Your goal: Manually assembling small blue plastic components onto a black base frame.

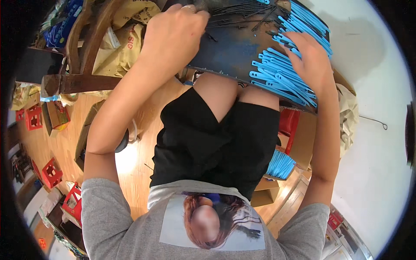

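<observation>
Over the person's thighs [216, 93] sits one dark board [229, 54]. Along its right side lie two heaps of blue strips [281, 76] — too overlapped to count singly — their long axes slanting from upper left to lower right, many holed ends facing left. One left hand [175, 37], back uppermost, hangs over the board's left edge; its fingertips are hidden, so I cannot tell their spread. One right hand [312, 58] arches above the strips, thumb and forefinger slightly parted — whether they grip one is unclear. Many thin black pieces [240, 8] run roughly sideways.
</observation>
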Demonstrator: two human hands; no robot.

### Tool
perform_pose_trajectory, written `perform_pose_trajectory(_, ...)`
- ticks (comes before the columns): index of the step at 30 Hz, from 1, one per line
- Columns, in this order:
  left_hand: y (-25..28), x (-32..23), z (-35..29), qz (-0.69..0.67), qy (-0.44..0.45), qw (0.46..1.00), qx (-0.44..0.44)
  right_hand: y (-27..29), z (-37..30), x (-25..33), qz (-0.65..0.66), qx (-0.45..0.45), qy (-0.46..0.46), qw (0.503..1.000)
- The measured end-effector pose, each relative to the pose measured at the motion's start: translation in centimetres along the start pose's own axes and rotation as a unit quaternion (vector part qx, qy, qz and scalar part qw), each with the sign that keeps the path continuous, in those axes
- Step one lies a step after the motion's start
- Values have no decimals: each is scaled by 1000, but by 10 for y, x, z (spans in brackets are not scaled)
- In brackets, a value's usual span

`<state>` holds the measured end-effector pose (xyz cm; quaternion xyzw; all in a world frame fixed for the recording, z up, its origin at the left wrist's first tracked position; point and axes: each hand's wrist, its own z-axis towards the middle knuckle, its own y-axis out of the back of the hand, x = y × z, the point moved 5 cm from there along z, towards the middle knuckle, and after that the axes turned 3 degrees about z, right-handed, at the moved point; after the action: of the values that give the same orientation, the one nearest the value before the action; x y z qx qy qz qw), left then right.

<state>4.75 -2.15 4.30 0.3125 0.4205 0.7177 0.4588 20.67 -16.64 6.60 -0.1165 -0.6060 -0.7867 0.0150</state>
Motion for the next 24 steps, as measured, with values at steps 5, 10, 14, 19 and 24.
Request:
perform_pose_trajectory(5, -17, -10, 11, -27, -58, 996, -68, 6, -4, 11, -9, -47, -13, 999)
perform_pose_trajectory(10, -26, -11, 17, -11, -42, 999, -17, 7, -9, 16, 61, -92, -16, 994)
perform_pose_trajectory(14, -20, -4, 15, -26, -30, 999, -29, 9, -15, 20, 81, -142, 15, 986)
perform_pose_trajectory(19, 1, -1, 8, -162, 27, 984, -68, 13, -10, 26, 116, -166, 20, 979)
perform_pose_trajectory(24, 31, 2, 40, -401, 63, 904, -132, 9, -7, 29, 150, -204, -5, 968)
